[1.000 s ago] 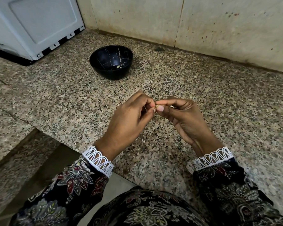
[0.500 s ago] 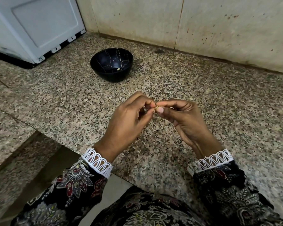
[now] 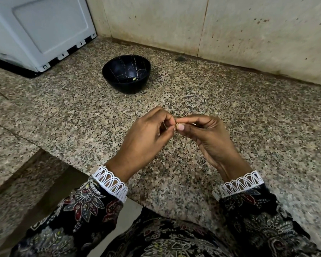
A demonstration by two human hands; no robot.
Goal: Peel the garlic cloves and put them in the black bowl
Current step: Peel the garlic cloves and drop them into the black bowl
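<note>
**Peeling a garlic clove over the counter**

Both hands raised above the speckled stone counter, fingertips meeting. Left hand curled, thumb and forefinger pinched at the meeting point. Right hand likewise curled, thumb pressed toward the forefinger, thumbnail facing up. Between the two pinches, only a sliver of something pale: most likely the garlic clove, almost wholly hidden by the fingertips. Impossible to tell how much skin remains on it.

Black bowl upright, well apart from the hands, farther back on the counter and to the left, near the white appliance. Inside it, one small pale piece, probably a clove already peeled. No other cloves or loose skins plainly visible on the counter.

Judged as mid-peel, with the task seemingly at an early stage.

To do this step well:
- Hold the clove steady with one pinch; work with the other.
- Catch the papery skin at the tip or root end with a thumbnail and pull lengthwise, not across.
- Keep pressure light, since a small clove slips or bruises easily.
- Roll the clove slightly between pulls to free skin clinging on the far side.
- Check for leftover film before carrying it over.
- Drop it low into the bowl, not from height, to avoid a bounce out.
</note>
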